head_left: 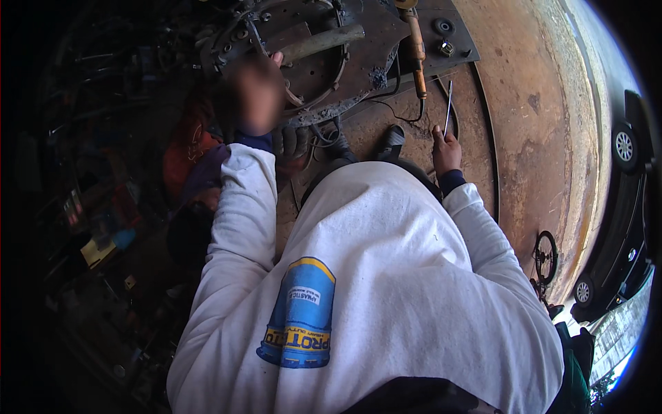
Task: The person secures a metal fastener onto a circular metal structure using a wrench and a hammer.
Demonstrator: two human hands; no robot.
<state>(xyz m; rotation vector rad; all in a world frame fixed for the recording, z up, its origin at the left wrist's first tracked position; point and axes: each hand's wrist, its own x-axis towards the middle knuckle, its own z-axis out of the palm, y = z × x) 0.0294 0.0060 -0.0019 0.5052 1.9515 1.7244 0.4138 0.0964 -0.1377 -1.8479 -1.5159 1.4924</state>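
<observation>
The right hand (447, 153) was low over the rusty metal floor (531, 124), fingers pinched shut on a thin metal rod (448, 109). That rod ran long and nearly upright in the picture, its far tip pointing away from the person and leaning a touch to the right, its near end buried in the grip. Just left of it lay an orange-handled welding holder (417, 55), its own length roughly parallel to the rod, with a dark cable trailing off its near end. Up on the left, the left hand (258, 93) was blurred; it sat against the rim of a round dark metal part (310, 76), but whether it was gripping or merely resting there could not be told. A grey bar (321, 43) lay across that part, tilted up to the right.
</observation>
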